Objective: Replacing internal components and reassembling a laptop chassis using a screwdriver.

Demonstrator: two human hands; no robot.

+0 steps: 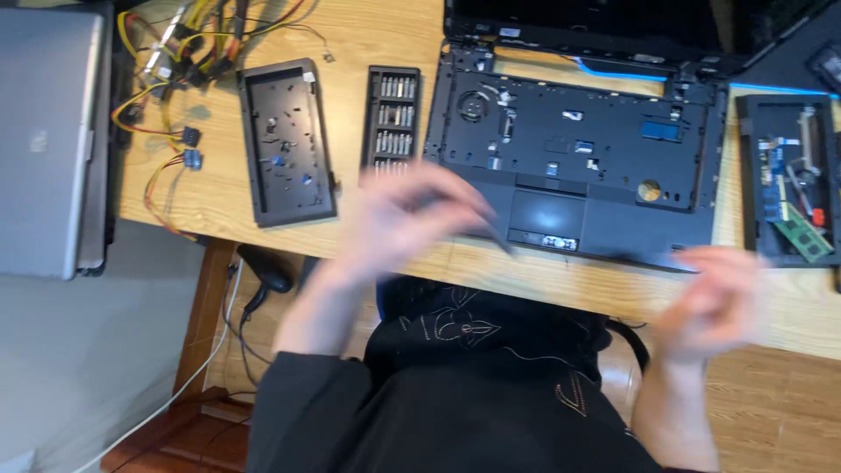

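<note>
Your left hand [407, 215] is in the middle of the frame, just over the front edge of the wooden desk [368, 35]. It is very blurry. A thin dark tool [496, 235] sticks out from it toward the right, so it looks like you hold the tool, but I cannot tell how tight your fingers are. The tool's tip is just above the front left corner of the opened laptop base [578, 166], which fills the upper middle of the frame with its keyboard off and its inner parts showing. Your right hand [714, 293] is at the lower right, past the desk edge, near the laptop's front right corner. It is blurry too, the fingers look curled, and I cannot tell if it holds anything. Above your left hand lies a black case of screwdriver bits [392, 118]. Left of that lies a black plastic cover [286, 140] with small screws in it.
</note>
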